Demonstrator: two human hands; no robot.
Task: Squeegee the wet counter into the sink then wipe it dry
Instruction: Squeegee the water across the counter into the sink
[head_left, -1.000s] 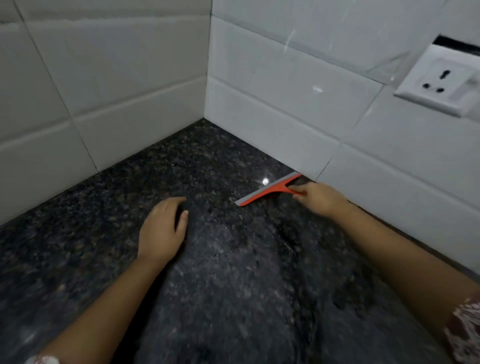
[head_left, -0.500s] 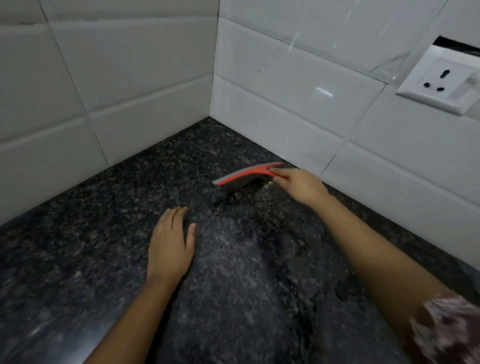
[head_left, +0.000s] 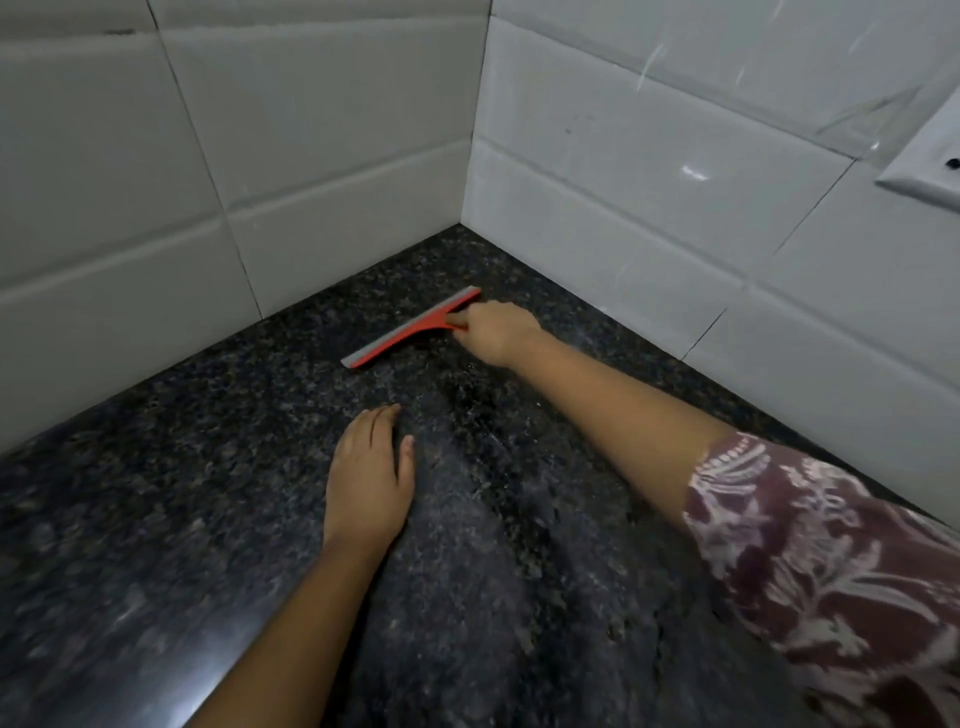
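Squeegee: orange frame, grey blade, lying blade-down on the dark speckled table, near the tiled wall corner. Right hand: fingers closed round the squeegee's handle. Left hand: fingers extended, palm flat on the table, nearer the camera than the squeegee, holding nothing. Patterned sleeve on right arm.

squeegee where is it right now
In the head view the orange squeegee lies blade-down on the dark granite counter near the tiled corner, its handle gripped by the right hand, beyond the flat left hand.
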